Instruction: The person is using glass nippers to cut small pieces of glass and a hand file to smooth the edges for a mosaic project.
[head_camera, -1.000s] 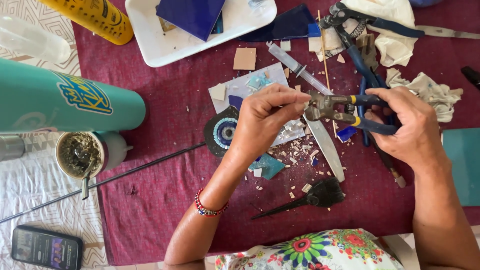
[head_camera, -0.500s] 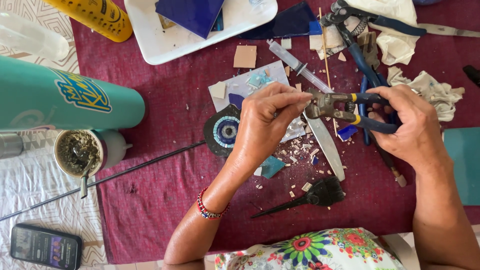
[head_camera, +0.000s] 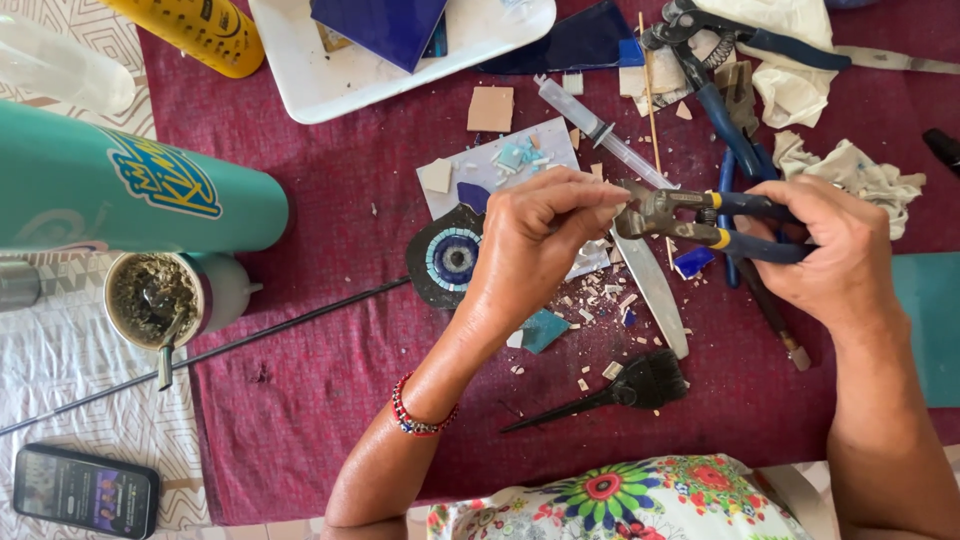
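My right hand (head_camera: 838, 258) grips blue-and-yellow-handled tile nippers (head_camera: 700, 218), jaws pointing left. My left hand (head_camera: 540, 245) pinches a small tile piece at the nipper jaws; the piece is mostly hidden by my fingertips. Under my left hand lies a round dark mosaic disc with a blue eye pattern (head_camera: 447, 258). Tile crumbs (head_camera: 600, 300) are scattered below the jaws on the maroon cloth (head_camera: 330, 190).
A black brush (head_camera: 628, 388), a knife blade (head_camera: 655, 290), a syringe (head_camera: 600, 132), blue pliers (head_camera: 715, 85), rags (head_camera: 850, 170), a white tray with blue tiles (head_camera: 340, 85), a teal bottle (head_camera: 110, 190), a yellow bottle (head_camera: 205, 30), a cup of paste (head_camera: 160, 298), a phone (head_camera: 85, 490).
Both hands stay together at the nipper jaws; they have shifted only slightly. Nothing else moved.
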